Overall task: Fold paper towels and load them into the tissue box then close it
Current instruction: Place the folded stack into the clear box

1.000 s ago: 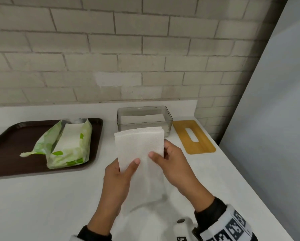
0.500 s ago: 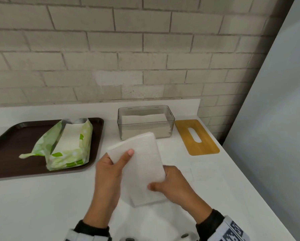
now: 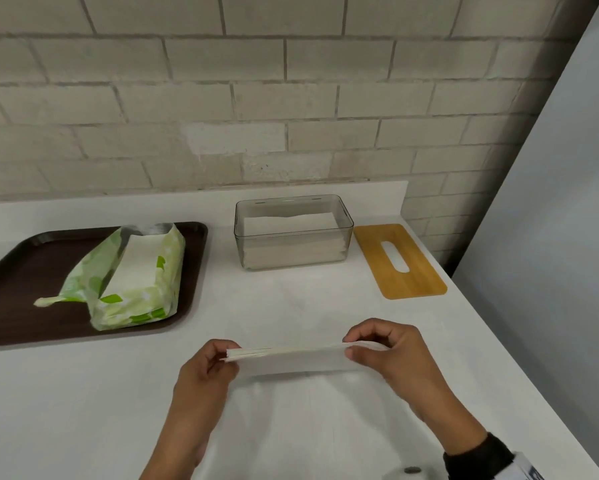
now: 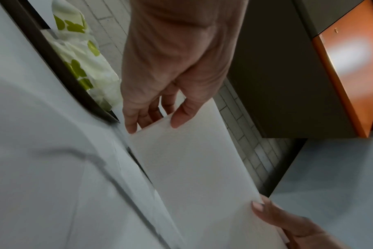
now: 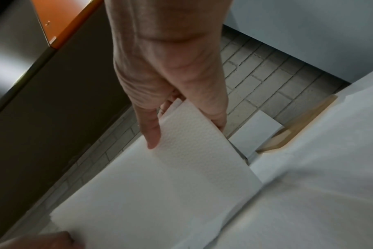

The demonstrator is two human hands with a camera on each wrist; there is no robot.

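A folded white paper towel (image 3: 291,356) is held edge-up and level just above the counter, stretched between both hands. My left hand (image 3: 222,355) pinches its left end, seen close in the left wrist view as the hand (image 4: 153,124) on the towel (image 4: 192,168). My right hand (image 3: 357,344) pinches the right end, thumb and fingers on the towel (image 5: 181,160) in the right wrist view. The clear tissue box (image 3: 293,233) stands open behind, with a stack of folded towels inside. Its bamboo lid (image 3: 398,261) with a slot lies flat to the right of it.
A dark brown tray (image 3: 21,271) at the left carries an opened green-and-white towel pack (image 3: 135,271). The white counter (image 3: 83,393) ends at a brick wall behind and at a grey panel (image 3: 551,237) on the right.
The towel went from upright and facing me to turned sideways and lowered toward the counter, held flat by its two ends. Both hands moved apart and downward.
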